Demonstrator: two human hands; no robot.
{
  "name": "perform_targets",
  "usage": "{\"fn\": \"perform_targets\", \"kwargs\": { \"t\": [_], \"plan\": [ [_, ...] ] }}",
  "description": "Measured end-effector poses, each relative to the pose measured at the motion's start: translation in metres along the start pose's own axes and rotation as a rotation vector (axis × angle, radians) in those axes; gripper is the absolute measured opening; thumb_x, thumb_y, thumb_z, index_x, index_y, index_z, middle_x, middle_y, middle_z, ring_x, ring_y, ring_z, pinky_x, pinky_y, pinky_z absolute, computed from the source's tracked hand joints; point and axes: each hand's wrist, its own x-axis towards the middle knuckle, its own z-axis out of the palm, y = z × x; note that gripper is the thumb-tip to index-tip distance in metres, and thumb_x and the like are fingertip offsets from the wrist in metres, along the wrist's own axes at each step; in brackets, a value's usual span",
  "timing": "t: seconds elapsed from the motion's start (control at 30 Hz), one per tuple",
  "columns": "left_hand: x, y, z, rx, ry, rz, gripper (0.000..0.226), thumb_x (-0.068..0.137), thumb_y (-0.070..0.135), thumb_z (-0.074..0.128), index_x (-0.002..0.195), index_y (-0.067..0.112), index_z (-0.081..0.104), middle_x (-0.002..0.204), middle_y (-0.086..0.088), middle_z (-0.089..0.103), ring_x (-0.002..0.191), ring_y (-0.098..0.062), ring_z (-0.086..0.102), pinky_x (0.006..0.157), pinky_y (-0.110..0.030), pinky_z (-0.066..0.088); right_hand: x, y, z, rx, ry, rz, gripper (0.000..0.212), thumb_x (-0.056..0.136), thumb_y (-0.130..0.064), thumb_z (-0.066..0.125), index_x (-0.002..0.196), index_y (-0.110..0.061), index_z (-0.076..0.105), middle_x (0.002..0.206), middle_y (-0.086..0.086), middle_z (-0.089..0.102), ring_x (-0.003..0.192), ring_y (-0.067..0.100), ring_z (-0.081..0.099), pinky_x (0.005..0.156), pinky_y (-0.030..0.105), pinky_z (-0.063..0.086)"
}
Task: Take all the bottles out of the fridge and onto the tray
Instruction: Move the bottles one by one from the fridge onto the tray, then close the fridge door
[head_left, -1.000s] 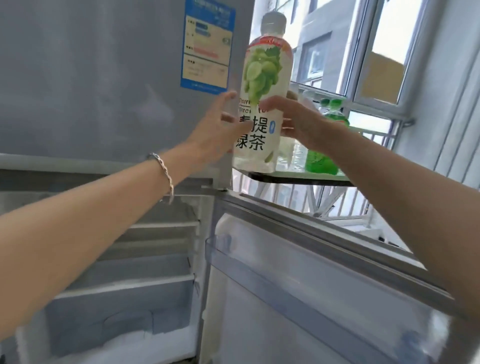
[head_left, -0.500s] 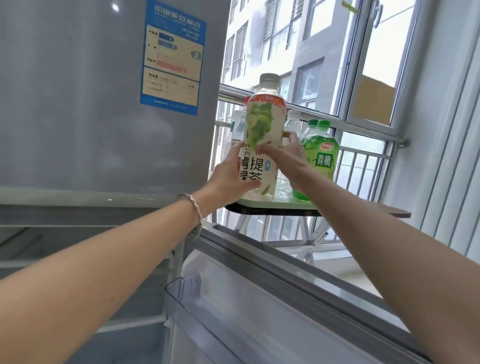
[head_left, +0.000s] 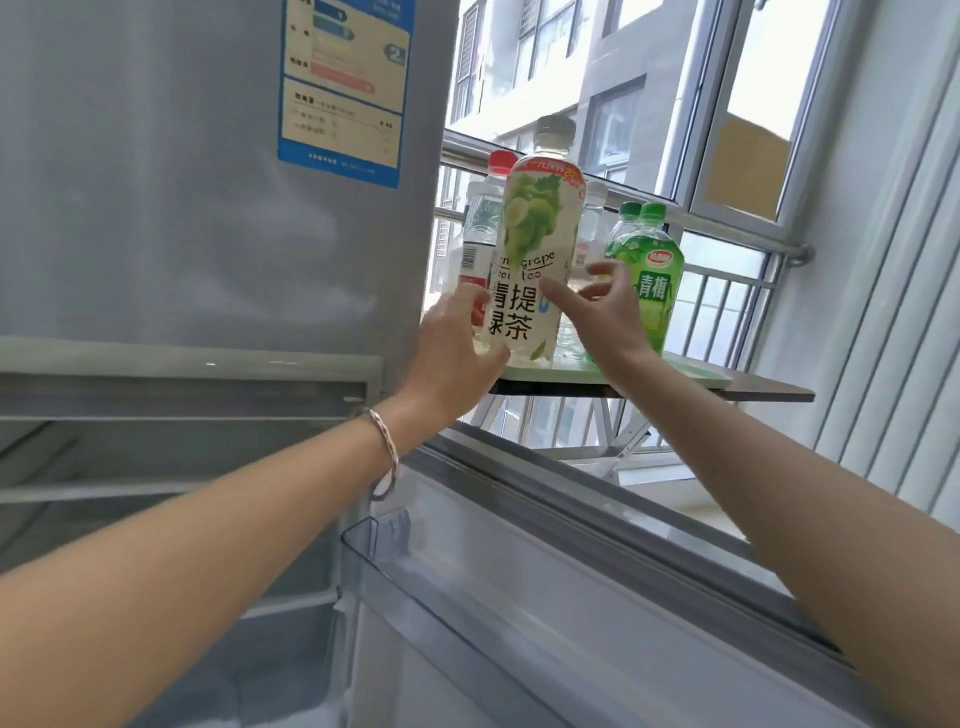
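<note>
A tall grape green tea bottle (head_left: 535, 260) with a pale label stands upright on the light green tray (head_left: 691, 371) beside the fridge. My left hand (head_left: 457, 348) cups its lower left side, thumb across the base. My right hand (head_left: 608, 306) is at the bottle's right side with fingers spread, only the index fingertip touching the label. Behind it on the tray stand a red-capped water bottle (head_left: 480, 228), a clear bottle (head_left: 592, 223) and two green plum drink bottles (head_left: 649, 280).
The tray lies on a dark folding shelf (head_left: 774, 395) in front of a barred window. The grey upper fridge door (head_left: 182, 182) is shut. The lower compartment (head_left: 156, 467) is open, its door with a clear door bin (head_left: 467, 571) swung out below my arms.
The tea bottle went from held up in the air down onto the tray. My right hand has opened and loosened off it. The view has moved closer to the tray.
</note>
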Motion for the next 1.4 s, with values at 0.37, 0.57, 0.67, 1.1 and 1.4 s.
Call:
{"fn": "perform_targets", "kwargs": {
  "t": [0.37, 0.57, 0.67, 1.1, 1.4],
  "plan": [
    [-0.053, -0.008, -0.020, 0.276, -0.597, 0.052, 0.044, 0.095, 0.013, 0.035, 0.129, 0.025, 0.060, 0.124, -0.002, 0.061, 0.111, -0.025, 0.058, 0.092, -0.040, 0.049, -0.107, 0.018, -0.001, -0.591, -0.504, 0.060, 0.028, 0.087, -0.025, 0.055, 0.109, -0.026, 0.073, 0.105, -0.004, 0.075, 0.098, 0.012, 0.066, 0.092, 0.032, 0.050],
    [-0.080, -0.020, -0.027, 0.330, -0.724, 0.055, 0.048, 0.101, 0.019, 0.028, 0.149, 0.021, 0.036, 0.156, 0.003, 0.035, 0.147, -0.017, 0.024, 0.119, -0.042, 0.018, -0.125, -0.003, 0.006, -0.605, -0.448, 0.158, 0.027, 0.089, -0.025, 0.056, 0.109, -0.026, 0.074, 0.107, -0.002, 0.075, 0.099, 0.016, 0.068, 0.091, 0.031, 0.051],
    [-0.083, -0.015, -0.037, 0.335, -0.705, 0.028, 0.046, 0.102, 0.027, 0.025, 0.147, 0.025, 0.038, 0.155, 0.005, 0.035, 0.148, -0.012, 0.021, 0.119, -0.050, 0.011, -0.136, -0.014, 0.017, -0.627, -0.441, 0.122, 0.029, 0.091, -0.019, 0.053, 0.112, -0.018, 0.073, 0.115, 0.002, 0.072, 0.109, 0.019, 0.064, 0.096, 0.028, 0.046],
    [-0.093, -0.023, -0.104, 0.324, -0.793, -0.103, 0.071, 0.088, 0.072, 0.027, 0.146, 0.032, 0.040, 0.159, 0.012, 0.026, 0.150, -0.012, 0.015, 0.117, -0.056, -0.009, -0.170, -0.053, 0.051, -0.618, -0.550, 0.181, 0.029, 0.094, -0.027, 0.051, 0.110, -0.016, 0.072, 0.114, 0.005, 0.071, 0.110, 0.021, 0.062, 0.092, 0.030, 0.044],
    [-0.088, -0.039, -0.171, 0.486, -0.971, -0.252, 0.073, 0.084, 0.075, 0.032, 0.150, 0.046, 0.018, 0.163, 0.010, 0.009, 0.152, -0.020, -0.005, 0.117, -0.059, -0.008, -0.217, -0.072, 0.109, -0.390, -0.376, 0.093, 0.038, 0.099, -0.015, 0.036, 0.123, -0.012, 0.066, 0.146, 0.007, 0.049, 0.142, 0.021, 0.032, 0.112, 0.025, 0.019]
  ]
}}
